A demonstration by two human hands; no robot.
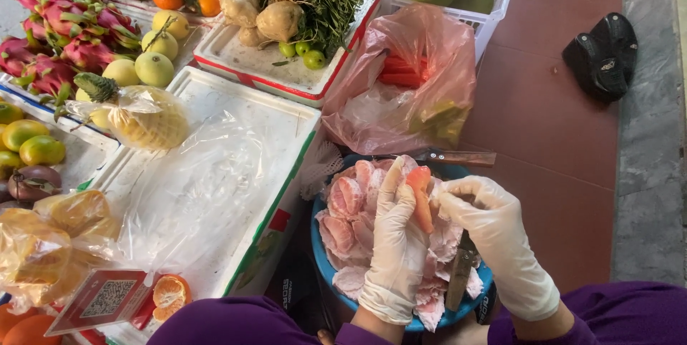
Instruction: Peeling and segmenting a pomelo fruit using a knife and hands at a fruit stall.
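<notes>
While the left hand [396,245] closed round a carrot [422,198] and held it upright over the middle of the blue basin [325,263], the right hand [494,234] gripped a knife [459,277], blade pointing down toward the near rim. Pink pomelo peel [347,212] filled the basin. The blade could well slip on the wet glove and nick the left thumb, as both hands sat touching. Both wrists were bent inward, palms facing each other, fingers curled.

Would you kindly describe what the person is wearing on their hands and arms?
Both the left hand and the right hand wear thin, whitish, slightly wrinkled disposable gloves reaching past the wrists. Purple sleeves cover the arms further up.
</notes>
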